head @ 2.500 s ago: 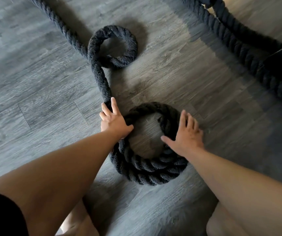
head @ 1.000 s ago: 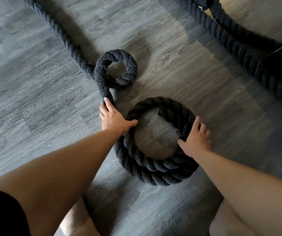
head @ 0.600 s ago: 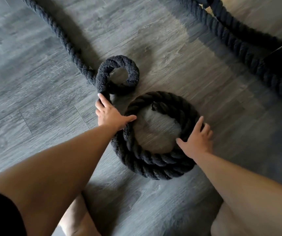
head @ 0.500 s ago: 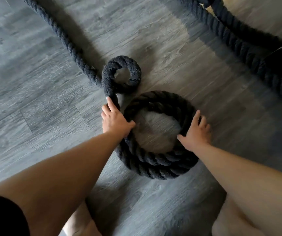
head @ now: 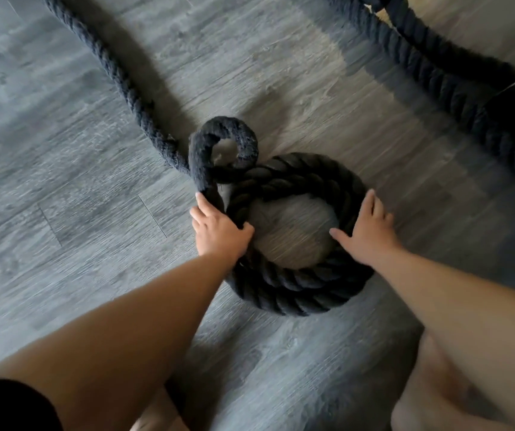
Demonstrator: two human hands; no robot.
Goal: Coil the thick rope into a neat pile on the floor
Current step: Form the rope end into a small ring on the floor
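Two hands press on the rope (head: 281,181), and neither is closed round it. The left hand (head: 219,231) lies with straight fingers (head: 201,203) along the incoming strand at the coil's left edge, its thumb stretched over the top turn. The right hand (head: 369,234) rests flat and spread on the coil's right side, thumb pointing into the open centre. Between them the coil (head: 296,293) sits on the grey plank floor (head: 63,213) near the person, with a couple of turns stacked.

The main risk lies just beyond the left fingers, where a small tight loop (head: 245,135) stands twisted in the rope and touches the coil's far-left edge. If the strand is fed round with this kink in it, the loop would likely ride onto the pile as a hump or lock tighter, spoiling the neatness. Built-up twist looks to be the cause, and it probably needs rolling out along the free length (head: 110,66) that runs off to the far left. With only flat palms holding them, the stiff turns could also spring outward or slide on the smooth floor if a hand lifts. Another heavy stretch (head: 436,79) lies at the far right, well apart from the coil. Whether it joins this rope cannot be told.
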